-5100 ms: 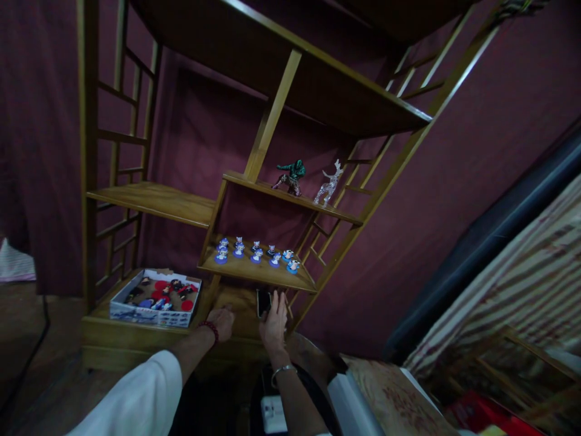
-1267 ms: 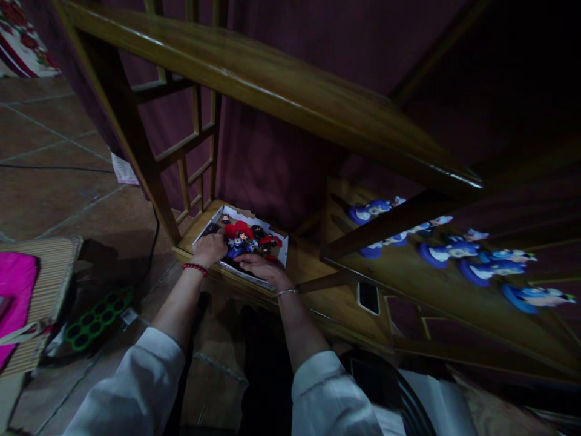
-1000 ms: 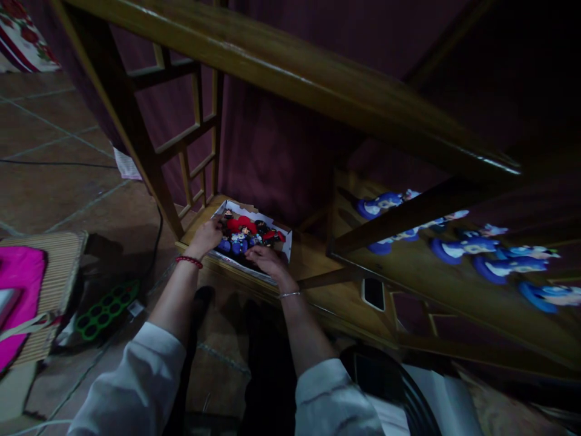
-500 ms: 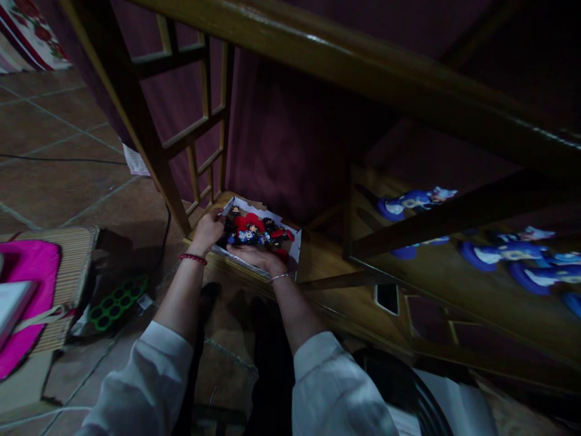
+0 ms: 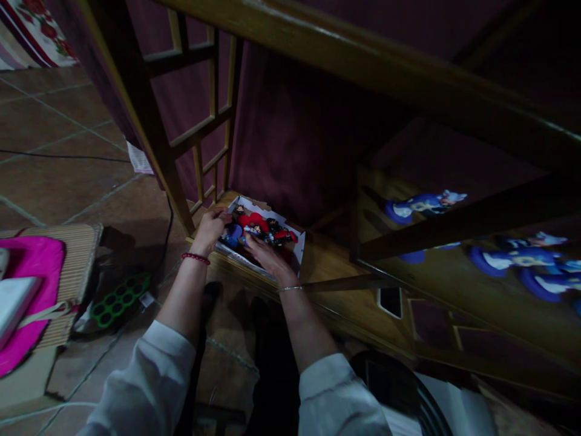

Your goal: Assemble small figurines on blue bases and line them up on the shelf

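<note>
A shallow white cardboard box (image 5: 297, 251) sits on the low wooden shelf, holding several small figurines (image 5: 272, 230) in red, black and blue that lie jumbled together. My left hand (image 5: 212, 229), with a red bead bracelet, is at the box's left end. Its fingers are bent together at the edge, and what they pinch, if anything, is hidden. A figurine with a round blue base (image 5: 233, 231) lies just right of those fingers. My right hand (image 5: 269, 255), wearing a thin bangle, reaches over the near wall with fingers stretched out among the figurines.
Lattice woodwork (image 5: 200, 139) rises at the left, and a thick wooden rail (image 5: 363, 51) crosses above. On the right shelf lie several blue-based figurines (image 5: 512, 257). A phone (image 5: 389, 301) rests on the low shelf. A green plastic holder (image 5: 120, 300) is on the tiled floor.
My right hand has drawn slightly back to the right, its fingers now pointing deeper into the box. The round blue base shows more plainly between my hands. The whole view has shifted slightly.
</note>
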Available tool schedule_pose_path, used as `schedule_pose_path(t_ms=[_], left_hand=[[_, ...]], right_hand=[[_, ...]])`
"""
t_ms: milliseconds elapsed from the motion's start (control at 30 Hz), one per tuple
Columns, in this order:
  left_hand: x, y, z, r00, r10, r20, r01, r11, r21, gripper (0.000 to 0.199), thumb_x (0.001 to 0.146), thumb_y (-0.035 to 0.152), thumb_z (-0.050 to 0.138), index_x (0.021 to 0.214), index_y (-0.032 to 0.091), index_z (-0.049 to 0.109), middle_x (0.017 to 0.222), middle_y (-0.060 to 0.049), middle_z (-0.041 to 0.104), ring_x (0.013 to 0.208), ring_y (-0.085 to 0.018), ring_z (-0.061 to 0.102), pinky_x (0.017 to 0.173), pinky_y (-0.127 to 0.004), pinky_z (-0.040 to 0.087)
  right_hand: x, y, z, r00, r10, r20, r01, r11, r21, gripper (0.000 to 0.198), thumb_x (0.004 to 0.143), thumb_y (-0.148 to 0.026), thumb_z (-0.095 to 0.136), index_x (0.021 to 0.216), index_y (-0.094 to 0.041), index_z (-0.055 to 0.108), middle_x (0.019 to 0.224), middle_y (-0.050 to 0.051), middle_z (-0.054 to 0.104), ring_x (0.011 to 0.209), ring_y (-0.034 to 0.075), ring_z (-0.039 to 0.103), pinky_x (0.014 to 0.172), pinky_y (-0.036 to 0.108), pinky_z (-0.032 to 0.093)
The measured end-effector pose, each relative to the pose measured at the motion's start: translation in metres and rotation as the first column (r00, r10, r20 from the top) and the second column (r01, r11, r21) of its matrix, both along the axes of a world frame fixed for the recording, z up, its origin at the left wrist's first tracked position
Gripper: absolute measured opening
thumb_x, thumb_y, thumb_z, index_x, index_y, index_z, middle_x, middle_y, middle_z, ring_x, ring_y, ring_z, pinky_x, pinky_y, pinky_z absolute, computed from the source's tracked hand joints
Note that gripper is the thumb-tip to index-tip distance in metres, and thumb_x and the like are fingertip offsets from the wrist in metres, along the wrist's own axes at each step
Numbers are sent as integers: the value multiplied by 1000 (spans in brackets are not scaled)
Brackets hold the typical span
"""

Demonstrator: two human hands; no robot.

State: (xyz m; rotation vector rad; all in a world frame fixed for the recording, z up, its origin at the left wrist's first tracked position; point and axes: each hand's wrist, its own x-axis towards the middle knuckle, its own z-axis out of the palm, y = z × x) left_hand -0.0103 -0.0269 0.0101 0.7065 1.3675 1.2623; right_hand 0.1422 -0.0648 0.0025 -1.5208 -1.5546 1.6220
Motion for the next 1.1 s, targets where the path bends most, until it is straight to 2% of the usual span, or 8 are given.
schedule_pose_path(t_ms=[100, 200, 300, 367, 467, 600, 900, 1100], left_hand=[[0, 1, -1, 1000, 5, 3, -5, 1000, -2, 16, 65, 12, 52, 81, 12, 57, 72, -5, 62, 68, -15, 60, 67, -26, 44], [0, 0, -1, 1000, 8, 17, -8, 1000, -14, 18, 64, 11, 52, 81, 13, 56, 72, -5, 63, 69, -15, 61, 67, -25, 44], [0, 0, 0, 1000, 8, 30, -7, 1000, -26, 18, 66, 12, 52, 83, 13, 56, 73, -5, 63, 69, -14, 61, 65, -24, 43], [1, 0, 2, 999, 8, 36, -7, 999, -31, 17, 67, 13, 52, 83, 13, 56, 73, -5, 63, 69, -14, 61, 64, -24, 43], [3, 0, 3, 999, 20, 26, -19, 999, -32, 15, 66, 14, 55, 81, 14, 56, 72, -4, 63, 68, -14, 61, 63, -24, 43], [4, 0, 4, 1000, 0, -1, 0, 1000, -29, 17, 65, 14, 55, 81, 13, 56, 72, -4, 62, 69, -15, 60, 62, -23, 43], [4, -2, 5, 1000, 0, -23, -1, 1000, -27, 25, 59, 16, 58, 84, 14, 57, 71, -3, 62, 69, -16, 60, 62, -25, 44], [2, -1, 2, 1000, 17, -22, -17, 1000, -10, 24, 59, 17, 58, 82, 14, 57, 74, -4, 63, 73, -16, 60, 65, -25, 44]], right_hand=[[-1, 6, -16, 987, -130, -97, 129, 991, -24, 41, 89, -38, 34, 125, -21, 43, 123, 7, 52, 97, 15, 59, 79, 30, 50], [-5, 16, -25, 981, -175, 87, 158, 972, 173, 34, 86, -27, 41, 119, -21, 49, 107, 5, 61, 84, 13, 62, 74, 28, 51], [-13, 27, -23, 937, -150, 315, -3, 899, 438, 35, 80, -18, 51, 114, -22, 54, 107, 3, 61, 95, 13, 57, 87, 26, 44], [-21, 33, -19, 880, -124, 459, -146, 848, 509, 40, 76, -16, 56, 116, -23, 53, 112, 4, 58, 103, 15, 53, 91, 26, 40], [-31, 39, -15, 767, -96, 635, -275, 844, 460, 44, 74, -21, 59, 118, -24, 52, 113, 6, 56, 98, 18, 55, 85, 27, 43], [-36, 46, -13, 667, -97, 739, -304, 870, 389, 29, 78, -27, 55, 106, -27, 57, 108, 5, 58, 91, 18, 58, 78, 28, 44], [-13, 60, -13, 775, -212, 595, 10, 946, 325, 27, 82, -34, 42, 92, -20, 62, 93, 4, 66, 87, 16, 60, 76, 24, 44], [-13, 58, -19, 732, -298, 613, 101, 937, 335, 31, 82, -28, 39, 105, -16, 55, 103, 9, 63, 94, 18, 57, 81, 27, 42]])
